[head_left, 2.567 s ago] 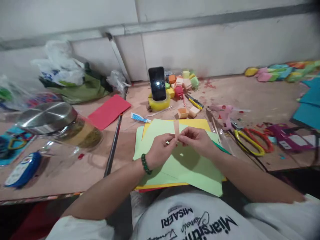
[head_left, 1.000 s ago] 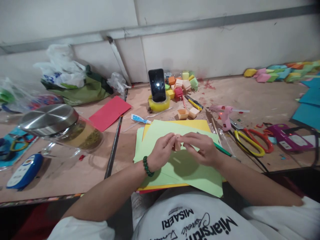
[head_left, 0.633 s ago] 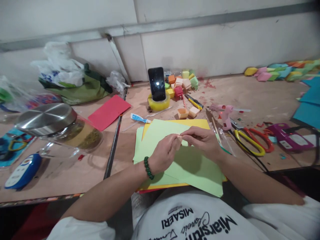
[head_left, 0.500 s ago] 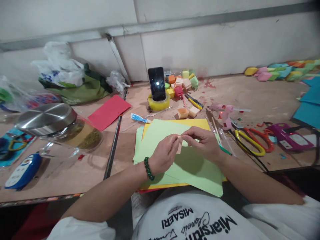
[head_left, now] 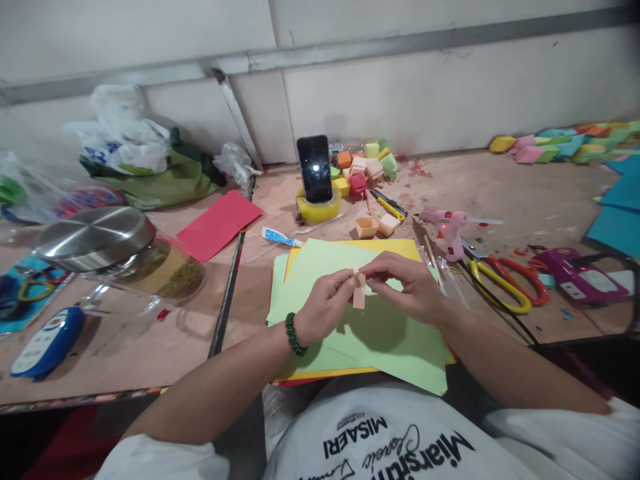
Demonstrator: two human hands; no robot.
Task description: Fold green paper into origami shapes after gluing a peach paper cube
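A small peach piece of folded paper (head_left: 359, 297) is pinched between both hands, over a stack of light green paper sheets (head_left: 395, 353). My left hand (head_left: 326, 303), with a green bead bracelet at its wrist, is closed on the piece's left side. My right hand (head_left: 406, 285) pinches its upper right edge with thumb and forefinger. The fingers cover part of the folds. Just beyond the stack sit an open peach paper box (head_left: 367, 227) and a second peach paper box (head_left: 389, 225).
A phone (head_left: 315, 168) leans in a yellow tape roll (head_left: 319, 208), beside piled colored paper boxes (head_left: 358, 184). To the right lie a pink glue gun (head_left: 453, 233), scissors (head_left: 500, 287) and a purple device (head_left: 585, 275). A glass jar (head_left: 170, 267) and red paper (head_left: 220, 224) are left.
The peach paper shows more between the hands, its lower strip now facing me. My left fingers have shifted slightly; both hands keep their place over the stack.
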